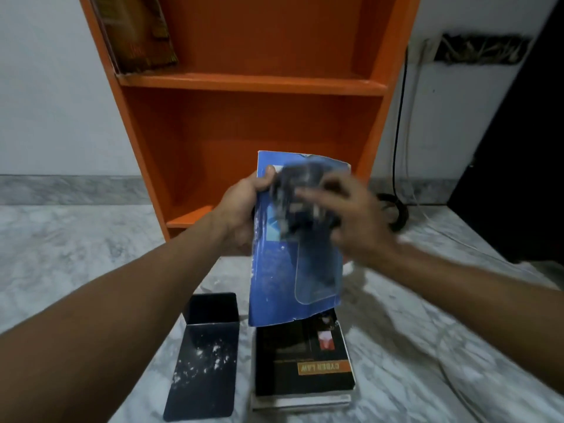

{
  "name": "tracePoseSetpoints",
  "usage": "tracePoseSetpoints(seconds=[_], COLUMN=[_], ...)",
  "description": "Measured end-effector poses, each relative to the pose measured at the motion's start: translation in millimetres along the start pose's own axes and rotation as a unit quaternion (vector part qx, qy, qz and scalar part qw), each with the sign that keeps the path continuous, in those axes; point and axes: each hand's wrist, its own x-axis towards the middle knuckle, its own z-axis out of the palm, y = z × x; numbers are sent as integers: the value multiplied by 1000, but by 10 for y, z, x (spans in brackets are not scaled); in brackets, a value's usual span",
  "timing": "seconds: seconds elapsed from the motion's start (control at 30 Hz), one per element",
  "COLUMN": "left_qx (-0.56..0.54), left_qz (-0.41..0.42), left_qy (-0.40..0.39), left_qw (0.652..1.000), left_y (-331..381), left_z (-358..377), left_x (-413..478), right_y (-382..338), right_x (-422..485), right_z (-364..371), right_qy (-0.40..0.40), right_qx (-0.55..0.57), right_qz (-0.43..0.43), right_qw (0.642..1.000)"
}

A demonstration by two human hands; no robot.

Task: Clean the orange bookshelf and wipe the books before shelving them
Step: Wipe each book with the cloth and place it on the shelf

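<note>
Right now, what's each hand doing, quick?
Left hand: grips the blue book by its edge.
Right hand: on a dark cloth against the cover; blurred, grip cannot be told.

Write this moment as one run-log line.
left hand grips blue book | right hand holds cloth on cover, blurred | stack and box on floor | shelf holds brown book

White wall (45,87), grey marbled floor (76,254), black cable (397,132), dark panel (518,148) at right
</note>
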Motion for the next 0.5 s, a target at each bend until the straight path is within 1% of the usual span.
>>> tracePoseSetpoints(seconds=[0.03, 0.07, 0.1, 0.13, 0.17, 0.2, 0.23, 0.3, 0.4, 0.43, 0.47, 0.5], left_qx=[-2, 1, 8, 14, 18, 19, 18, 16, 26, 27, 25, 25], left_qz=[14, 30, 44, 52, 56, 58, 57, 58, 57, 58, 60, 64], left_qy=[8, 16, 24, 30, 35, 39, 42, 48, 17, 3, -7, -16], left_qw=[1000, 999, 999, 998, 998, 997, 997, 997, 998, 998, 998, 998], left_y=[77, 160, 236, 299, 356, 397, 426, 458, 512, 534, 560, 591], left_z=[-5, -20, -44, -70, -91, -109, -142, -184, -212, -205, -192, -178], left_x=[-5, -16, -31, -62, -102, -147, -175, -244, -309, -307, -307, -308], right_y=[-87, -174, -246, -310, -308, -330, -368, -434, -462, -501, -536, -576], right_x=[-242, -483, -707, -835, -879, -811, -644, -191, 618, 860, 1041, 1113], right_z=[150, 268, 386, 442, 433, 350, 228, -29, -379, -426, -389, -295], right_qy=[-72, -136, -194, -223, -239, -235, -209, -93, 74, 102, 109, 86], right_qx=[4, 12, 41, 29, 21, 44, 74, 108, 68, 45, 22, 2], right_qz=[-54, -113, -175, -213, -226, -197, -150, -99, -57, -36, -21, -12], right_qw=[996, 984, 964, 951, 944, 951, 964, 985, 993, 993, 994, 996])
